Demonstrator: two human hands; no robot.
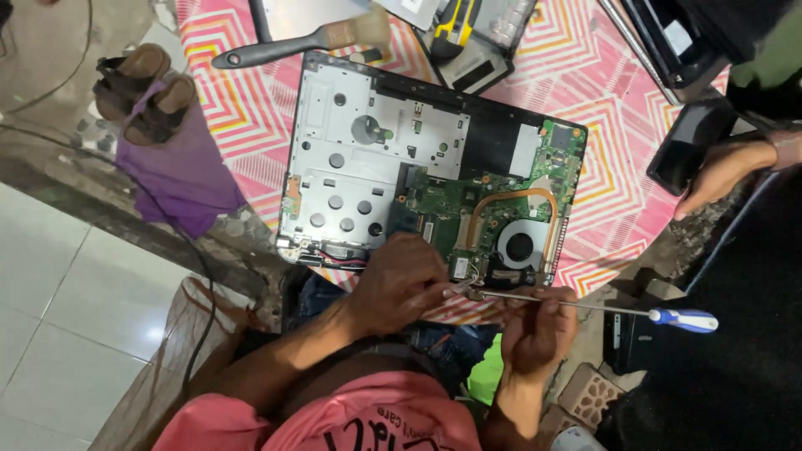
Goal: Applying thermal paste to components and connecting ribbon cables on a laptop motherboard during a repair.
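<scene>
Right now my left hand [399,280] is curled nearly closed, its fingertips pinching down at the near edge of the opened laptop [426,167], just beside the small green board at the corner by the fan [520,246]; whatever tiny part sits under those fingers is too small for me to make out. My right hand [535,321] is closed around the metal shaft of a screwdriver [585,306], held close to the tip, so the blue and white handle sticks out well to the right, past the table edge. The tip meets the laptop's edge right where my left fingers are, the two hands almost touching. The laptop lies with its shell off on a table with a pink zigzag cloth [610,192], silver plate on the left, green circuit board and a copper pipe on the right. Beyond it lie a black-handled paintbrush [292,46] and a clear case [476,38] with a yellow and black tool in it. Another person's hand [718,171] rests at the table's far right edge near a dark phone [689,146]. On the floor to the left sit a pair of brown sandals [142,92] and a purple cloth [180,171]. Both my forearms reach forward from my body, elbows bent, wrists angled in toward each other.
</scene>
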